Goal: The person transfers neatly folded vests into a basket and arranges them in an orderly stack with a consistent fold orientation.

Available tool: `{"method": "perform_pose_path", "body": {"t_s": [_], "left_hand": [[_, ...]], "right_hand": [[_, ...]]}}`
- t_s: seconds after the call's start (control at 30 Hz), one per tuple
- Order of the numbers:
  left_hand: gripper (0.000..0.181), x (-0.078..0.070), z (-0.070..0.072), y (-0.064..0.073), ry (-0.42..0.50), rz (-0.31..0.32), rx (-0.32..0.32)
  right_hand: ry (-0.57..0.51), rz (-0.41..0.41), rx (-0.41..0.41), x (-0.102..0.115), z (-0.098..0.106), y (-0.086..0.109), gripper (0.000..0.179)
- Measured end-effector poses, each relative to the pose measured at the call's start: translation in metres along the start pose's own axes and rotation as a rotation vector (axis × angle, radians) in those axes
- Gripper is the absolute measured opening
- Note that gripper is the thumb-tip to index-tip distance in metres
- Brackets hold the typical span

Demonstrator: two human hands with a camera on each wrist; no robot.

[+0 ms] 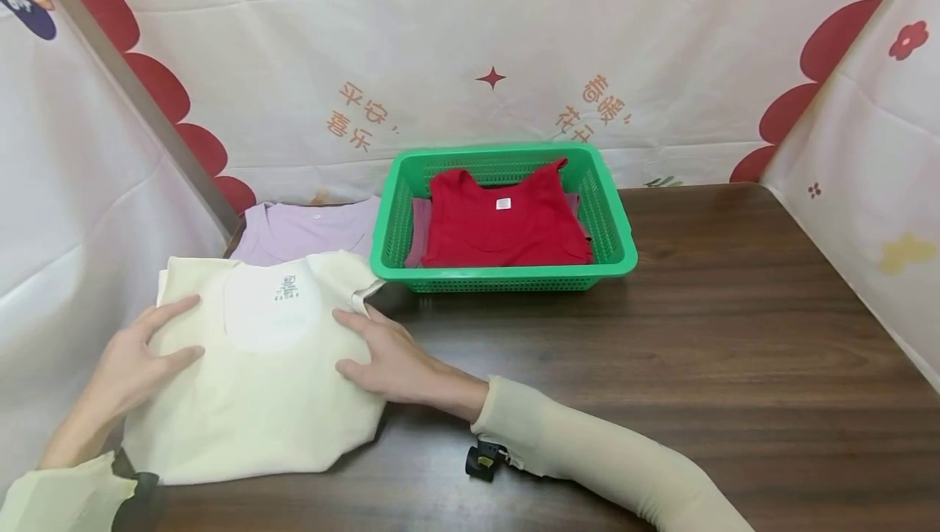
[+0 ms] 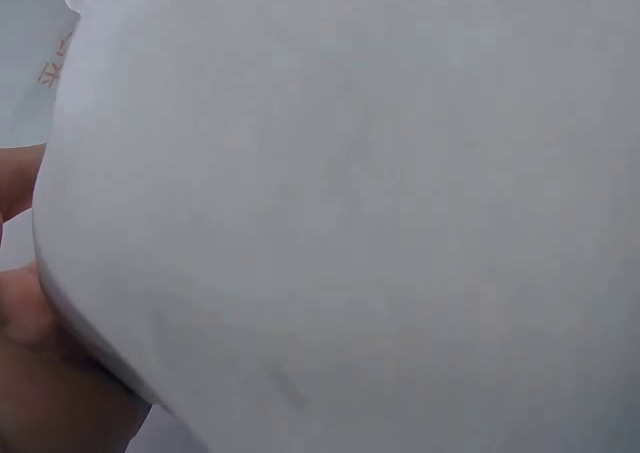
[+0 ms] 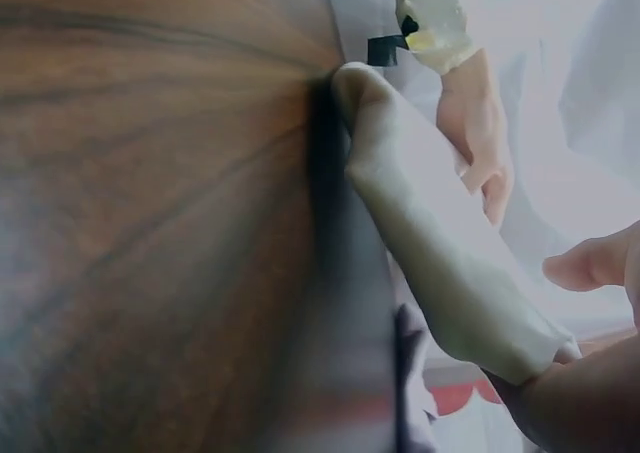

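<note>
A folded cream T-shirt (image 1: pixel 272 385) with a round neckline and a small printed label is held up off the table between both hands. My left hand (image 1: pixel 143 356) grips its left side, with the thumb and a finger lying on top. On the opposite side my right hand (image 1: pixel 389 356) pinches the edge, its other fingers hidden beneath the fabric. Pale cloth (image 2: pixel 340 213) fills most of the left wrist view. From the right wrist, the shirt's folded edge (image 3: pixel 440 233) hangs above the wood, with my right thumb (image 3: pixel 590 265) over it.
Behind the shirt lies a folded lilac top (image 1: pixel 312 230). Beside it a green plastic basket (image 1: pixel 507 273) holds a folded red top (image 1: pixel 507 230) over mauve cloth. The brown wooden table (image 1: pixel 698 336) stretches right. Printed white curtains (image 1: pixel 455 34) enclose the back and sides.
</note>
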State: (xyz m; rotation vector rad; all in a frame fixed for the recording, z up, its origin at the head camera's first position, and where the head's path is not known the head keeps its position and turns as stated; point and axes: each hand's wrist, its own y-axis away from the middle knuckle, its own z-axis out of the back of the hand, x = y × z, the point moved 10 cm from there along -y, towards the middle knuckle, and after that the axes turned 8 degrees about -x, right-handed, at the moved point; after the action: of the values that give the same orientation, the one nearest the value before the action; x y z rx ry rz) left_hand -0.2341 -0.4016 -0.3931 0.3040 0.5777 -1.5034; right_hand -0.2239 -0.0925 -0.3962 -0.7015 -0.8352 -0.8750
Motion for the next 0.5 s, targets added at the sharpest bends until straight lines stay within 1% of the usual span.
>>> {"method": "perform_pose_path", "body": {"t_s": [0.1,0.23,0.33,0.43,0.5], "left_hand": [[0.074,-0.006,0.004,0.000,0.017,-0.009,-0.015],[0.073,-0.011,0.009,0.001,0.031,-0.013,-0.051],[0.072,-0.011,0.014,0.002,0.020,-0.011,-0.091],[0.071,-0.012,0.018,0.003,0.018,-0.015,-0.117],[0.071,-0.014,0.019,0.004,0.024,-0.017,-0.123]], "right_hand": [[0.005,0.010,-0.023,0.004,0.006,0.000,0.066],[-0.015,0.021,-0.031,0.009,0.010,0.003,0.068],[-0.020,0.069,-0.034,0.018,0.011,0.006,0.069],[0.020,0.134,-0.050,0.029,0.016,0.008,0.068],[0.049,0.163,-0.067,0.034,0.020,0.009,0.066]]}}
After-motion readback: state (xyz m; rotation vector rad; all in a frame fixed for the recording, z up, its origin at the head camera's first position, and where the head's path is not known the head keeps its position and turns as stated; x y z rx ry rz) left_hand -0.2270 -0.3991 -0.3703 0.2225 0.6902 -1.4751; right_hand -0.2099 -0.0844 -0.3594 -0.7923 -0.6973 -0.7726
